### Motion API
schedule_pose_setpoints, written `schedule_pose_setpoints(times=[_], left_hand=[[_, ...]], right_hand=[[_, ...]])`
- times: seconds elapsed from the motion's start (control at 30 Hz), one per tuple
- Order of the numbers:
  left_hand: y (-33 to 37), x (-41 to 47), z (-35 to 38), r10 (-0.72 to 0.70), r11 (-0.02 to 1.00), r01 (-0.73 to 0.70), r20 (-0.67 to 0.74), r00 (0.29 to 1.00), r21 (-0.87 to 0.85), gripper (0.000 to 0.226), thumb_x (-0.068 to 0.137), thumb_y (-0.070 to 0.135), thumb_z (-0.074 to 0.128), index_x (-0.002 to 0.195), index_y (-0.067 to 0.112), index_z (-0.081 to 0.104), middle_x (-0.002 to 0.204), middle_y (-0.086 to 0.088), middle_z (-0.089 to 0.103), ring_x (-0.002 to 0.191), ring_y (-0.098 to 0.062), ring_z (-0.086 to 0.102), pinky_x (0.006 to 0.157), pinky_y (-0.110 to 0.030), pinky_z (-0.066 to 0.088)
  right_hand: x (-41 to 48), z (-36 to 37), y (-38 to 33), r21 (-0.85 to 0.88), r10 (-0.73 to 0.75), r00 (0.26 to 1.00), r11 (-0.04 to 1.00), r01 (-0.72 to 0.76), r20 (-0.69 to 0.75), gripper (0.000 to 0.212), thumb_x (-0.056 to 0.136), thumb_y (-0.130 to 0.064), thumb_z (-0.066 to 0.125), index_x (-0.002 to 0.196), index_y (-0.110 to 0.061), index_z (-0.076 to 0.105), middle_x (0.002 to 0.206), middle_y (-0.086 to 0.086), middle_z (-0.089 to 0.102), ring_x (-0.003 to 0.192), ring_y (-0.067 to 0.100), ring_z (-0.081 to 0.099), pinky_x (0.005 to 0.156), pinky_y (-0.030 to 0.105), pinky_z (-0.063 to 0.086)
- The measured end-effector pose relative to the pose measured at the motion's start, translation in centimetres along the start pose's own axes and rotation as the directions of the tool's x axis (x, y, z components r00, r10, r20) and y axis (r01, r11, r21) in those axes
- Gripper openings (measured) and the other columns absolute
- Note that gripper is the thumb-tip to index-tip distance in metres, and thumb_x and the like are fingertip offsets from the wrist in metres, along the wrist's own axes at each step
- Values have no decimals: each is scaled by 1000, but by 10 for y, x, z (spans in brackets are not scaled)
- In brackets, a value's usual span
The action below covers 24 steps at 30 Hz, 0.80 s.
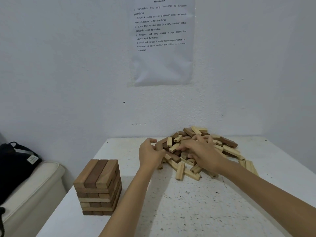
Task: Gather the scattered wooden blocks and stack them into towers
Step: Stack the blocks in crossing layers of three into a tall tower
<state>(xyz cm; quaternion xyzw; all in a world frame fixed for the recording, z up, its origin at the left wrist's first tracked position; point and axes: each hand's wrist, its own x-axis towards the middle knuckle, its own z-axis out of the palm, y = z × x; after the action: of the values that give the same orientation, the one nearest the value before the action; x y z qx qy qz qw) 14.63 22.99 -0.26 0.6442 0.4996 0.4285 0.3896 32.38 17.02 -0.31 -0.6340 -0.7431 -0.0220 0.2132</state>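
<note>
Loose blocks (181, 168): one heap at the far right of the worktop (188, 211), against the wall, with pale and dark pieces crossed over each other. A built tower (98, 185) stands well apart at the near left edge.

Pieces look small, rigid and light, with smooth faces (likely to slide off each other once the heap is stirred). Best hold, I judge: pinch across the long sides near mid-length.

Left hand (150, 153) is curled round a dark block (159, 145) at the heap's left margin. Right hand (203, 151) is spread over the middle, fingertips sunk among the pieces. Gripping or only pressing, cannot tell.

Printed sheet (162, 40) on the wall above; black bag (15, 161) off left.
</note>
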Motion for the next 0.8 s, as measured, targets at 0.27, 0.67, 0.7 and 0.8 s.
schedule_pose_setpoints(times=[0.27, 0.67, 0.7, 0.8], left_hand=[[23, 2, 1, -11, 941, 18, 23, 1000, -338, 29, 90, 28, 63, 117, 19, 57, 101, -8, 64, 78, -18, 60, 69, -28, 53], [47, 23, 19, 21, 848, 42, 113, 993, -529, 30, 93, 6, 59, 122, 10, 57, 107, -16, 66, 80, -13, 67, 82, -35, 58], [47, 24, 21, 22, 846, 43, 116, 993, -531, 29, 92, 6, 59, 121, 11, 58, 106, -15, 66, 80, -12, 67, 78, -30, 58], [40, 26, 25, 0, 849, 69, 131, 991, -523, 28, 91, 5, 61, 119, 12, 61, 106, -12, 67, 87, -15, 67, 75, -28, 57]], right_hand=[[2, -33, -12, 670, 264, 952, 736, -94, -156, 27, 94, -19, 59, 120, -28, 57, 96, -8, 60, 94, 6, 60, 81, 16, 49], [36, -49, 35, 532, 319, 946, 811, -241, -57, 14, 92, -12, 62, 105, -18, 63, 60, -17, 50, 82, 9, 60, 76, 21, 47], [38, -46, 39, 476, 289, 954, 852, -220, -76, 16, 89, -14, 67, 103, -19, 62, 62, -17, 51, 90, 11, 61, 77, 19, 47], [45, -33, 46, 336, 237, 967, 922, -193, -93, 27, 82, -15, 76, 104, -21, 61, 86, -10, 56, 90, 8, 57, 67, 10, 38]])
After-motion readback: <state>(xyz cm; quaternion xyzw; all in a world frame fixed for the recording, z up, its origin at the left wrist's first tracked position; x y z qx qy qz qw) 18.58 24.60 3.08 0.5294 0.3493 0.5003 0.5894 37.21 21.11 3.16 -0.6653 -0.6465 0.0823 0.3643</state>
